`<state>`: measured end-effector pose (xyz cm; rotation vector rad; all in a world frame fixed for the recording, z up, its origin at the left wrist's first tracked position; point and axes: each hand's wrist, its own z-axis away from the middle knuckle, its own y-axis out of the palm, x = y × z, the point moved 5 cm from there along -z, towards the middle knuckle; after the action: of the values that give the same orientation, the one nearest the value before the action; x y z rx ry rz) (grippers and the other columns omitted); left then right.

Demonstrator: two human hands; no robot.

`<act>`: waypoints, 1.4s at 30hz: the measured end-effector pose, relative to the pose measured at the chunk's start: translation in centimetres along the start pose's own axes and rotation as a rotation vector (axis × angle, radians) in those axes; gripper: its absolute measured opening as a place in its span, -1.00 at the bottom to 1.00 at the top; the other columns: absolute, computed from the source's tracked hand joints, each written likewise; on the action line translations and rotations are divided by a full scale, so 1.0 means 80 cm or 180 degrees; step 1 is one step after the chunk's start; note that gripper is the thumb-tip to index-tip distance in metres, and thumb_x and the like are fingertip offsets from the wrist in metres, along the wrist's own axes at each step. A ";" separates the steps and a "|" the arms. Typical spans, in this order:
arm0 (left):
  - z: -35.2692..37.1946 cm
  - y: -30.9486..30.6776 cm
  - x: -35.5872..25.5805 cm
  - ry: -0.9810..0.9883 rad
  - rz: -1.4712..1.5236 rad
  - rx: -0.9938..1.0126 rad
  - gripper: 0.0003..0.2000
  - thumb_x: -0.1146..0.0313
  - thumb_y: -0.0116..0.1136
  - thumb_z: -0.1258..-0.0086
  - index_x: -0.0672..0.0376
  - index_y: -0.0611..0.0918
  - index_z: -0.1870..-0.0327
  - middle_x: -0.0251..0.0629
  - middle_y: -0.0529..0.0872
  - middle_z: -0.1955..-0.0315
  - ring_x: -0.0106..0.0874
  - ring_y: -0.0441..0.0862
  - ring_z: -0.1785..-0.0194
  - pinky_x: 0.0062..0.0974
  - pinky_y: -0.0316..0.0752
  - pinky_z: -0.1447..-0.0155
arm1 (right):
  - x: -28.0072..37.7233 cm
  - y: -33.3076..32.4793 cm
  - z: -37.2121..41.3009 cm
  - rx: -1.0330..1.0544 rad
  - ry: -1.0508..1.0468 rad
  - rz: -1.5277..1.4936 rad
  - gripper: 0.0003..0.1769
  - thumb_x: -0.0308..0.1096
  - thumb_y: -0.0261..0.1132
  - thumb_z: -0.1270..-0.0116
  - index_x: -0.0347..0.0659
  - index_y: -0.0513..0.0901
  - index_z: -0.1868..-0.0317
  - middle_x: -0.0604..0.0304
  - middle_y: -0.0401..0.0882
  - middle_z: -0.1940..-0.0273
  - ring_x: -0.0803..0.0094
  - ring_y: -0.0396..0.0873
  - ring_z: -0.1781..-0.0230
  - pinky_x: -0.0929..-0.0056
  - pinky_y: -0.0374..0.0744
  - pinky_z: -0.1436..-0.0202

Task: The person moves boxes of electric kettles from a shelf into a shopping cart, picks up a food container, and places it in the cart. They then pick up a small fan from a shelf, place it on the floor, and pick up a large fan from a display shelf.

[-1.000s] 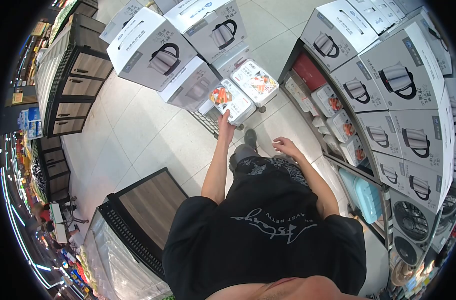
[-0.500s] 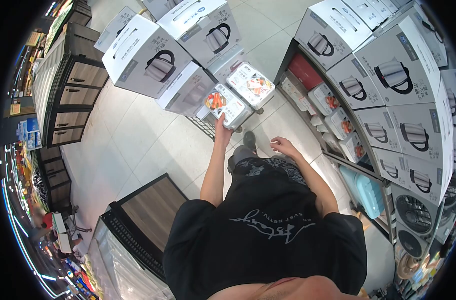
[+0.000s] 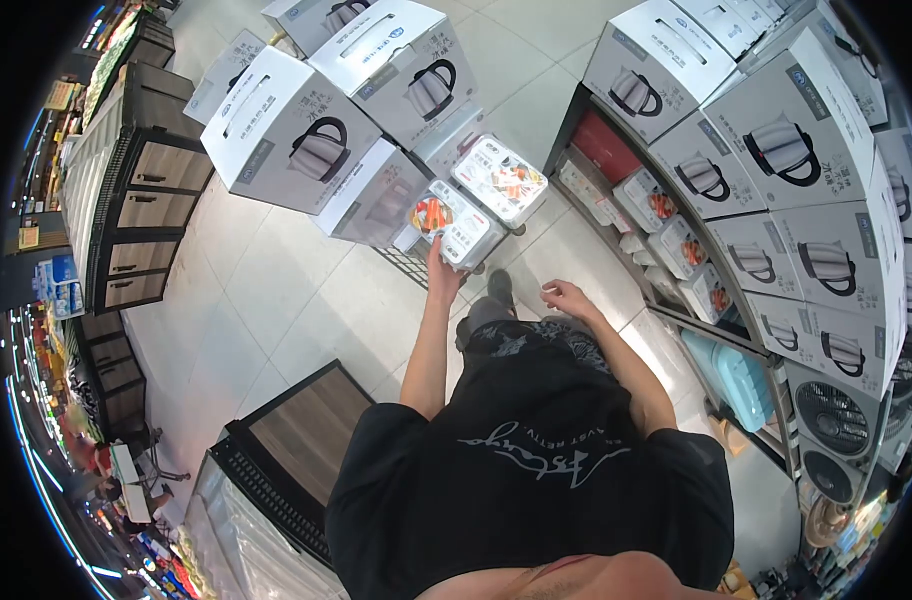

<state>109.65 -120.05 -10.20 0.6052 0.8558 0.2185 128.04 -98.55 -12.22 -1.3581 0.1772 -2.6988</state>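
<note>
My left hand (image 3: 442, 277) grips the near corner of a white pack of food containers (image 3: 464, 228) with pictures of cut vegetables on its lid. Its thumb lies against the pack's side; the other fingers are mostly hidden beneath. A second pack (image 3: 506, 180) of the same kind is just beyond, beside tall kettle boxes (image 3: 296, 140). Under this load part of a wire shopping cart (image 3: 408, 265) shows. Low in front of my right thigh, my right hand (image 3: 568, 298) holds nothing, its fingers loosely bent and apart.
On the right, a shelf unit (image 3: 666, 300) holds more container packs (image 3: 679, 247) and a light blue plastic tub (image 3: 736, 378), with kettle boxes (image 3: 786, 150) stacked alongside. Boxed fans (image 3: 831, 415) stand nearer me. Dark-framed display stands (image 3: 301, 420) are on the left over the tiled floor.
The loaded cart and my left hand sit slightly further left in view. My left hand keeps its hold on the pack's corner; my right hand hardly moves.
</note>
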 end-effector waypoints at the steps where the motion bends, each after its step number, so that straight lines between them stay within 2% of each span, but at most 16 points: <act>1: 0.000 -0.005 0.000 -0.0028 0.0001 -0.0095 -0.37 -0.19 -0.11 -0.34 0.02 0.28 -0.32 -0.33 0.43 -0.22 -0.28 0.32 -0.27 -0.06 0.12 -0.29 | -0.002 0.003 -0.003 0.0016 0.0016 -0.0035 -0.50 -0.08 0.26 -0.23 -0.26 0.53 -0.06 0.11 0.64 0.25 0.42 0.63 0.29 0.53 0.55 0.22; 7: 0.022 -0.030 -0.020 0.0045 -0.0197 -0.0482 -0.36 -0.09 0.01 -0.35 0.17 0.22 -0.30 -0.22 0.24 -0.26 -0.20 0.19 -0.33 -0.12 0.17 -0.31 | 0.013 0.040 -0.019 0.0184 0.0494 -0.1323 -0.49 -0.15 0.16 -0.34 -0.20 0.36 -0.21 0.09 0.55 0.01 0.35 0.57 0.07 0.42 0.56 0.05; 11: 0.054 -0.067 -0.031 0.0103 -0.0042 -0.0728 -0.57 -0.01 0.10 -0.34 0.21 0.38 0.10 -0.03 0.38 -0.12 -0.16 0.35 -0.24 -0.10 0.27 -0.30 | 0.024 0.077 -0.055 0.0164 0.0775 -0.2340 -0.44 -0.23 0.09 -0.39 -0.18 0.16 -0.33 0.03 0.43 -0.14 0.23 0.48 -0.10 0.27 0.50 -0.10; 15: 0.091 -0.085 -0.038 -0.0031 0.0021 -0.0742 -0.65 0.01 0.06 -0.37 0.18 0.43 0.25 0.02 0.57 0.07 -0.12 0.48 -0.15 -0.15 0.37 -0.29 | 0.036 0.114 -0.109 0.0181 0.0675 -0.2580 -0.38 -0.30 0.09 -0.38 -0.22 0.06 -0.37 -0.02 0.35 -0.20 0.15 0.41 -0.17 0.18 0.42 -0.20; 18: 0.118 -0.099 -0.044 0.0054 -0.0113 -0.0946 -0.63 0.01 0.06 -0.37 0.19 0.43 0.26 0.05 0.55 0.04 -0.10 0.47 -0.17 -0.15 0.38 -0.27 | 0.056 0.129 -0.127 0.0584 0.0427 -0.2592 -0.39 -0.32 0.11 -0.37 -0.22 0.08 -0.35 -0.01 0.36 -0.19 0.15 0.44 -0.15 0.19 0.44 -0.19; 19: 0.126 -0.105 -0.049 0.0089 -0.0157 -0.0905 -0.55 0.01 0.01 -0.41 0.25 0.25 0.05 0.13 0.45 -0.02 -0.09 0.43 -0.19 -0.13 0.39 -0.25 | 0.058 0.129 -0.130 0.0613 0.0519 -0.2675 -0.41 -0.35 0.11 -0.36 -0.22 0.11 -0.34 -0.01 0.37 -0.18 0.16 0.47 -0.12 0.18 0.46 -0.16; 22: 0.140 -0.133 -0.065 0.0154 -0.0130 -0.1287 -0.49 -0.02 0.01 -0.40 0.28 0.23 -0.03 0.15 0.43 -0.05 -0.06 0.45 -0.17 -0.15 0.40 -0.23 | 0.043 0.098 -0.144 0.0557 0.0545 -0.2939 -0.44 -0.34 0.11 -0.35 -0.22 0.16 -0.31 0.02 0.38 -0.17 0.18 0.51 -0.06 0.21 0.48 -0.12; 26: 0.116 -0.164 -0.092 -0.0045 -0.0519 -0.1703 -0.31 -0.24 -0.12 -0.35 0.28 0.18 -0.17 0.09 0.32 -0.21 0.01 0.22 -0.33 0.10 0.03 -0.38 | 0.012 -0.018 -0.180 -0.1016 0.0374 -0.3244 -0.46 -0.20 0.06 -0.39 -0.18 0.20 -0.31 0.08 0.36 -0.19 0.19 0.38 -0.17 0.19 0.41 -0.19; 27: 0.097 -0.174 -0.092 -0.0115 -0.0592 -0.1706 -0.16 -0.35 -0.19 -0.29 0.27 0.08 -0.31 0.02 0.19 -0.32 0.04 0.06 -0.41 0.23 -0.22 -0.38 | 0.031 -0.047 -0.180 -0.1268 0.0167 -0.3023 -0.44 -0.14 0.05 -0.40 -0.16 0.19 -0.33 0.08 0.33 -0.23 0.21 0.31 -0.23 0.17 0.34 -0.24; 28: 0.080 -0.171 -0.096 -0.0180 -0.0494 -0.1840 -0.10 -0.38 -0.19 -0.26 0.26 0.03 -0.34 0.00 0.15 -0.34 0.05 0.03 -0.41 0.27 -0.24 -0.36 | 0.050 -0.076 -0.179 -0.1531 -0.0032 -0.2800 -0.42 -0.08 0.03 -0.42 -0.14 0.19 -0.35 0.08 0.30 -0.26 0.22 0.24 -0.29 0.15 0.27 -0.30; 31: 0.020 -0.162 -0.099 -0.0310 -0.0174 -0.2063 0.06 -0.48 -0.16 -0.13 0.18 -0.15 -0.44 -0.11 0.05 -0.39 0.11 0.03 -0.39 0.42 -0.29 -0.27 | 0.071 -0.117 -0.212 -0.1161 -0.0571 -0.2688 -0.41 0.01 -0.01 -0.43 -0.12 0.24 -0.36 0.09 0.25 -0.32 0.31 0.17 -0.35 0.17 0.16 -0.37; 34: -0.035 -0.158 -0.093 -0.0232 0.0320 -0.1927 0.00 -0.46 -0.14 -0.14 0.08 -0.06 -0.44 -0.17 0.11 -0.35 0.06 0.06 -0.34 0.31 -0.20 -0.29 | 0.091 -0.114 -0.223 -0.0556 -0.0367 -0.2444 -0.41 0.10 -0.14 -0.47 -0.12 0.36 -0.30 0.16 0.35 -0.28 0.38 0.28 -0.29 0.26 0.29 -0.27; 35: -0.037 -0.152 -0.093 -0.0329 0.0226 -0.2056 -0.18 -0.39 -0.18 -0.21 -0.05 0.08 -0.40 -0.28 0.18 -0.29 -0.15 0.12 -0.27 0.04 -0.01 -0.26 | 0.090 -0.113 -0.221 -0.0612 -0.0182 -0.2402 -0.41 0.10 -0.14 -0.47 -0.14 0.39 -0.27 0.17 0.39 -0.24 0.41 0.31 -0.25 0.30 0.30 -0.27; 38: -0.061 -0.189 -0.088 -0.0172 0.0276 -0.1475 -0.35 -0.32 -0.22 -0.28 -0.11 0.25 -0.29 -0.38 0.27 -0.20 -0.35 0.17 -0.18 -0.17 0.10 -0.17 | 0.094 -0.102 -0.226 -0.0806 0.0107 -0.2344 -0.39 0.11 -0.14 -0.47 -0.21 0.45 -0.21 0.19 0.50 -0.14 0.45 0.41 -0.16 0.39 0.32 -0.25; 39: -0.065 -0.196 -0.085 -0.0020 -0.0026 -0.1448 -0.07 -0.50 -0.23 -0.07 0.07 0.12 -0.32 -0.21 0.11 -0.28 0.06 -0.03 -0.34 0.44 -0.26 -0.21 | 0.087 -0.098 -0.225 -0.0887 0.0087 -0.2325 -0.38 0.12 -0.14 -0.47 -0.23 0.46 -0.20 0.19 0.52 -0.10 0.45 0.43 -0.13 0.40 0.33 -0.25; 42: -0.073 -0.214 -0.075 -0.0051 0.0002 -0.1458 -0.10 -0.49 -0.23 -0.09 0.05 0.12 -0.32 -0.22 0.09 -0.30 0.06 -0.04 -0.34 0.46 -0.27 -0.21 | 0.086 -0.097 -0.225 -0.1047 -0.0021 -0.2396 -0.36 0.12 -0.13 -0.46 -0.29 0.48 -0.17 0.15 0.54 -0.09 0.43 0.43 -0.13 0.39 0.31 -0.27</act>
<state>100.38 -134.00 -19.20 0.1787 0.7569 0.3964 109.10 -91.01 -16.24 -1.8188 0.1304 -3.3848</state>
